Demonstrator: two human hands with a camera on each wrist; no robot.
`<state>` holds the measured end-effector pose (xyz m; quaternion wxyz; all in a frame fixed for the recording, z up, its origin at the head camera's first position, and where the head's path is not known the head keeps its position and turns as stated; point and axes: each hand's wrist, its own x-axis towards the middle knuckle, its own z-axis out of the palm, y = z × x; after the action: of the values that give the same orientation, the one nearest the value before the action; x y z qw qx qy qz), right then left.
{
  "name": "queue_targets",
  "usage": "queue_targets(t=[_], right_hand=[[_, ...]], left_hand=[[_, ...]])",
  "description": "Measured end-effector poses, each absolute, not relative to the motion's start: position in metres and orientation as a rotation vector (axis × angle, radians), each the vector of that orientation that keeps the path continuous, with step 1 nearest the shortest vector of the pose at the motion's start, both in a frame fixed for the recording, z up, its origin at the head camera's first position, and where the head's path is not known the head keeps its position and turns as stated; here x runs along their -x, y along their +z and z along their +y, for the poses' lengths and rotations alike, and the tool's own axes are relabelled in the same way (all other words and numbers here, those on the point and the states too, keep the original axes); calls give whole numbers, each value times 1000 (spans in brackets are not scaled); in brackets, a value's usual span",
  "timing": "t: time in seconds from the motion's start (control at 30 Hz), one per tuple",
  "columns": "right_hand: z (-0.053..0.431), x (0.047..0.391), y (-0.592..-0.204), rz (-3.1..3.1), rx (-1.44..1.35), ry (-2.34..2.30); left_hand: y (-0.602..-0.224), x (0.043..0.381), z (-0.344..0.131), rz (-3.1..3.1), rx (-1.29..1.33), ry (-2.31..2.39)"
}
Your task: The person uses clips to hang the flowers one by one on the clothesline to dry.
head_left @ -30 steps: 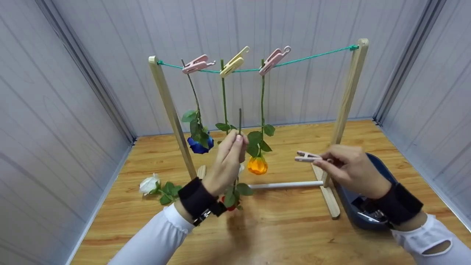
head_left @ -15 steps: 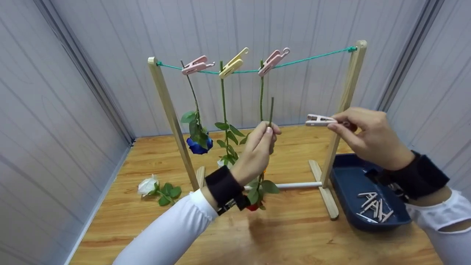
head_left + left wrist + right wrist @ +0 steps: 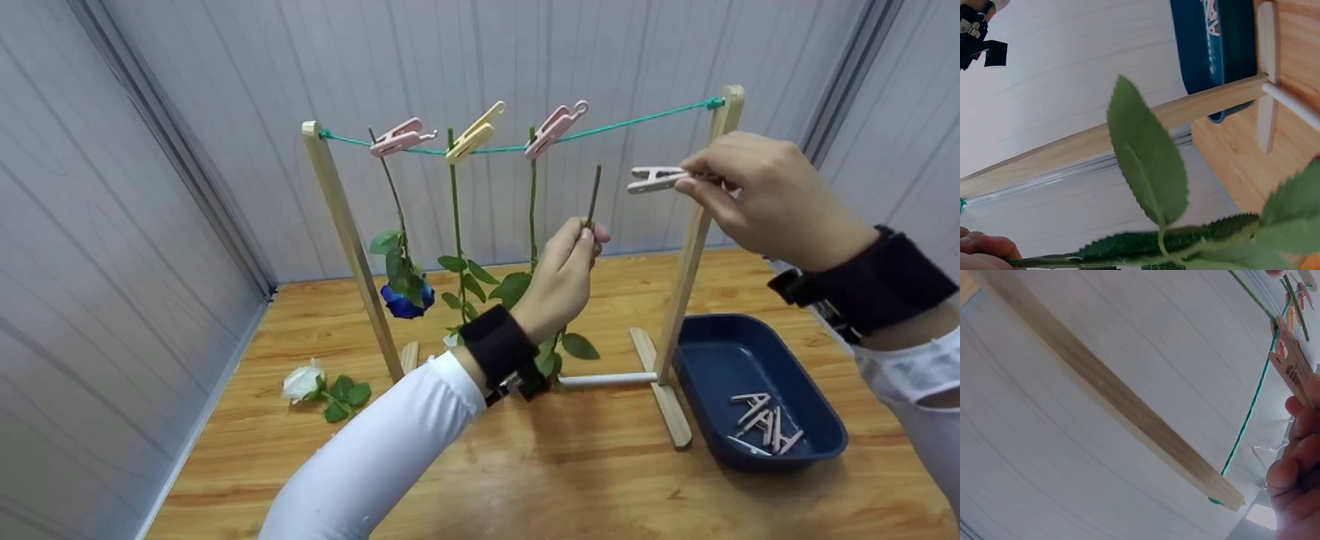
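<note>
My left hand [image 3: 566, 274] pinches the stem of a rose [image 3: 594, 193] held head down, stem end pointing up. Its bloom is hidden behind the wrist in the head view; its leaves spread across the left wrist view, with the left fingers [image 3: 988, 250] at the corner. In my right hand [image 3: 772, 202] a pale pink clothespin [image 3: 654, 180] is pinched between thumb and fingers, its tip pointing left toward the stem. Both are in front of the green line [image 3: 637, 121], where a pink clothespin [image 3: 401, 137], a yellow clothespin [image 3: 471, 142] and another pink clothespin [image 3: 556, 132] hold hanging roses.
Wooden posts [image 3: 686, 285] carry the line, joined low down by a white rod [image 3: 611, 379]. A dark blue basin [image 3: 712, 360] with several clothespins [image 3: 765, 424] stands at the right. At the left, a white rose [image 3: 302, 380] lies on the table. A blue rose [image 3: 407, 298] hangs near the left post.
My left hand has moved right and up with the rose, past the hanging orange one. My right hand has risen from beside the basin to near line height, still holding the clothespin.
</note>
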<state>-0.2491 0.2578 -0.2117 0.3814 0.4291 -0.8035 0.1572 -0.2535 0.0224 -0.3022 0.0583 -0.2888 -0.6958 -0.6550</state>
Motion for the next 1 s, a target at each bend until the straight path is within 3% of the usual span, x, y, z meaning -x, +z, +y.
queue_targets(t=[0.5, 1.0], right_hand=[[239, 266, -165, -2136, -1060, 328], [226, 291, -143, -2274, -1021, 240]], left_hand=[[-282, 281, 48, -2029, 762, -2145], [-270, 301, 54, -2059, 664, -2175]])
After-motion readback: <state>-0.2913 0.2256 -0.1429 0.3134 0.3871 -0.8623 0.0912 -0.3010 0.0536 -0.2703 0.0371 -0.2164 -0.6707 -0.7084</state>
